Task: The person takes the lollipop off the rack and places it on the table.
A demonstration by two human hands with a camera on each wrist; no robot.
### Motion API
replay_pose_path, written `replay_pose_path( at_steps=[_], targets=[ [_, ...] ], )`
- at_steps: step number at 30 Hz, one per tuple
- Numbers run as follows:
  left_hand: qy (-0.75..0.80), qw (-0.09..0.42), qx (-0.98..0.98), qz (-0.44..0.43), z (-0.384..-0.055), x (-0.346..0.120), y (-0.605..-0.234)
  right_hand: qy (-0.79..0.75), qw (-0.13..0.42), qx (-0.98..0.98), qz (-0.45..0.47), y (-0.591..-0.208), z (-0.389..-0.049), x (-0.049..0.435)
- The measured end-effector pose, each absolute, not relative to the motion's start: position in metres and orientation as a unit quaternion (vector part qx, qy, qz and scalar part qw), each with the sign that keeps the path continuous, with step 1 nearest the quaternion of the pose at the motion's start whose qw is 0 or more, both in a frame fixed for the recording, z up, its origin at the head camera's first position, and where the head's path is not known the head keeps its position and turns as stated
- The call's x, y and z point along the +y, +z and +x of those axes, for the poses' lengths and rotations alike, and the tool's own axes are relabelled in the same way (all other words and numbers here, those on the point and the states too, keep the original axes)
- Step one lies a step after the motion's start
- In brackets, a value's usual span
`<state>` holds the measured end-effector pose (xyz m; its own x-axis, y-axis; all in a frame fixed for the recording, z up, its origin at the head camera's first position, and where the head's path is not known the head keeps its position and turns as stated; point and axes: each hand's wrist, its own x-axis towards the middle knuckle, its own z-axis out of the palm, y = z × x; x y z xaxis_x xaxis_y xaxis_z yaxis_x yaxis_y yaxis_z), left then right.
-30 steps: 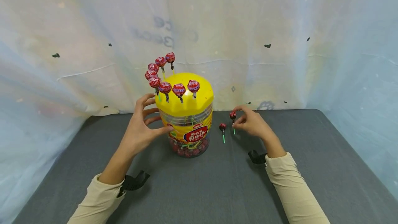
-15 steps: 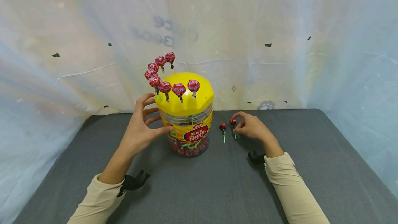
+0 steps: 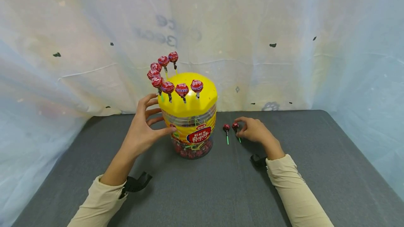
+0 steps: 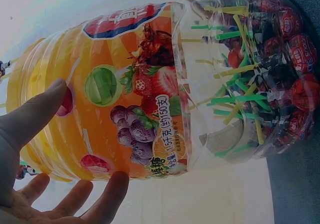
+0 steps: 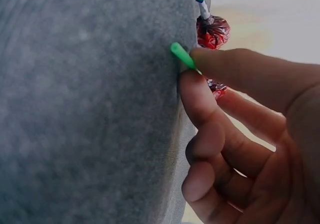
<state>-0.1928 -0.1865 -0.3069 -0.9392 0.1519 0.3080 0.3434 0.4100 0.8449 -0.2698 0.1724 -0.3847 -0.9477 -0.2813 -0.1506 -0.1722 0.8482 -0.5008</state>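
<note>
On jar [image 3: 188,119] label [image 4: 127,59]: "约150支" | right fingers [image 5: 200,97]: pinch lollipop [image 3: 235,126]

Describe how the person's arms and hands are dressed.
The left sleeve and right sleeve are plain beige, wrinkled, ending short of the wrists. A black left band and black right band jut out beside the cuffs. The left hand and right hand wear no gloves.

Long, rumpled beige sleeves [image 3: 296,189], and a pair of curved black wrist straps [image 3: 137,184].
</note>
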Motion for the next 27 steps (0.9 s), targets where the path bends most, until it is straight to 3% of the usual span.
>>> replay_pose_path(
  at_steps=[27],
  targets=[
    [-0.518, 0.092, -0.838, -0.145, -0.1934, -0.1865, -0.3073, -0.256, 0.113, 0.956, -0.083, -0.3814, -0.2692, 0.1694]
  ],
)
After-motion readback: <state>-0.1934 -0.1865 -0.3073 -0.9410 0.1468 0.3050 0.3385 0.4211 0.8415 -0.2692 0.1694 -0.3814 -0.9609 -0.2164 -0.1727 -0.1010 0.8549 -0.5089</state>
